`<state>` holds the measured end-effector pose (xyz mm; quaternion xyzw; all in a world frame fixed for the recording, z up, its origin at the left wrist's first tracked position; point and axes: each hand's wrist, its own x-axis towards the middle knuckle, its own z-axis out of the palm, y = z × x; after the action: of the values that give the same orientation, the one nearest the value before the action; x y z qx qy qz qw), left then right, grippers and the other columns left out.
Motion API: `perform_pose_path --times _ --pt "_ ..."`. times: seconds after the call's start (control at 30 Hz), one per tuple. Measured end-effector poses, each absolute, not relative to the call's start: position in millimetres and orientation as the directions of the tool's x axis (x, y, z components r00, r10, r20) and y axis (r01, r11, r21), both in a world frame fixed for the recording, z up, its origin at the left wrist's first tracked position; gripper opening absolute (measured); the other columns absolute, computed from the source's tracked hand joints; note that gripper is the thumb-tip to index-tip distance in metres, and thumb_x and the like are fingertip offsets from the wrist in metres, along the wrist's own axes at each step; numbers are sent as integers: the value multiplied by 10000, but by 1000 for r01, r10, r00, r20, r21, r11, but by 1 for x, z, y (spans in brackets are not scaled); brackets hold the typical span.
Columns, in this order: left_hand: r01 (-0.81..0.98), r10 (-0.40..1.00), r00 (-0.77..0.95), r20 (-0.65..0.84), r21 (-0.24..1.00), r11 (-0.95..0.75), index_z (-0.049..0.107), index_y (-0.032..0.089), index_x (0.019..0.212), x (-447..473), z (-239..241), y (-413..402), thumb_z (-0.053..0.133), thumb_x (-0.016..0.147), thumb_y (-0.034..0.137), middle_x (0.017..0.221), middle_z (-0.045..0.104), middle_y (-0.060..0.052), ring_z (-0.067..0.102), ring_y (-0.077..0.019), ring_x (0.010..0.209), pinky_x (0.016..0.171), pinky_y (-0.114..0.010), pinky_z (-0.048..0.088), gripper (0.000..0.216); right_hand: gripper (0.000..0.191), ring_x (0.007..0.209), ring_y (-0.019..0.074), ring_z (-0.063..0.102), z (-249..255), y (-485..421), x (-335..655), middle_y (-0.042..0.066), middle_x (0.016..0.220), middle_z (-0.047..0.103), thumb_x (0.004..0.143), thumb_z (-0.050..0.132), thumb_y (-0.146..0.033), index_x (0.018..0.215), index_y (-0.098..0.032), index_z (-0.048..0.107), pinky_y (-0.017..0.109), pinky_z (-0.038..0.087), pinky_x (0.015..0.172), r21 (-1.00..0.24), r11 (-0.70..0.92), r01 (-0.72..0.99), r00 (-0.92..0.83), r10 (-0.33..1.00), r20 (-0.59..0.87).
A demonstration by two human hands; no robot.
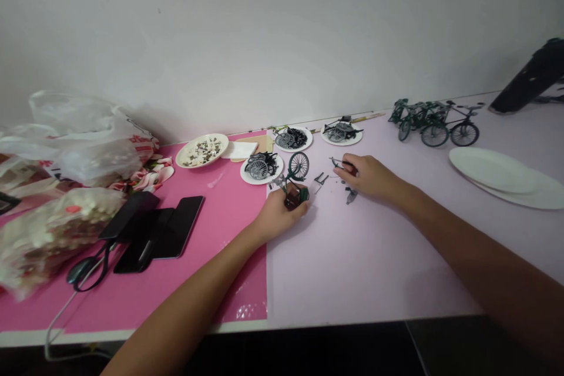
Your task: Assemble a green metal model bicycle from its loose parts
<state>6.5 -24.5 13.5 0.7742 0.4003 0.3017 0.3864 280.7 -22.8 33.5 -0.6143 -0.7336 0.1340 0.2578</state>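
Left hand (279,211) clamps a one-wheeled bicycle (298,165), and right hand (372,177) pinches a small part (338,163). Finished bicycles (434,124) stand at the counter's (352,258) far edge, and more parts fill plates (264,181).

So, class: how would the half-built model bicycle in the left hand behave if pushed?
Probably light: the left hand grips the half-built model bicycle alone. Likely fragile, given thin spokes and frame. With one wheel showing, it would probably tip, not roll.
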Motion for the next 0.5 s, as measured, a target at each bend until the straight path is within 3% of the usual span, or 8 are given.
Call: perform_pose_path --times 0.5 --pt "399 857 495 146 838 -373 653 170 1083 7 14 -25 678 879 362 863 693 -30 624 -168 751 683 -282 500 281 379 546 140 407 32 -24 278 -43 618 466 980 550 -475 754 -243 354 285 298 571 -522 262 811 -173 961 214"
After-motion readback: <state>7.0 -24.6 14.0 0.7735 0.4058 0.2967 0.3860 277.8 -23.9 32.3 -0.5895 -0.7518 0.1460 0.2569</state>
